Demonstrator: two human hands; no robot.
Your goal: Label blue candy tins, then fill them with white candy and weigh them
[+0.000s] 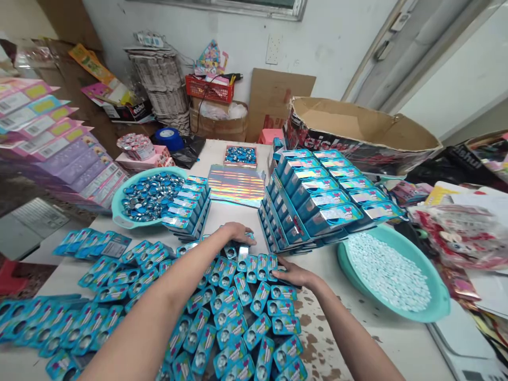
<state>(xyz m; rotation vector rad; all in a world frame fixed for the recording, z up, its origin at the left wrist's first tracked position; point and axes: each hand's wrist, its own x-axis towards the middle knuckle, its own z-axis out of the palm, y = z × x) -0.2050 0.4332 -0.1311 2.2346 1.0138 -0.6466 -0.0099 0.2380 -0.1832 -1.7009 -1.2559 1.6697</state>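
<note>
Small blue candy tins, each with a round clear window, lie in a crowded spread before me. My left hand reaches over the far edge of the spread, its fingers curled down on a blue tin; part of the grip is hidden. A short row of tins stands side by side between my two hands. At the right end of that row, my right hand touches the last tin with its fingers apart.
Stacked display boxes of tins stand at right and left. A turquoise basin holds blue and silver pieces; another basin holds pale candies beside a scale. Shiny flat sheets lie behind. A large cardboard box is at the back.
</note>
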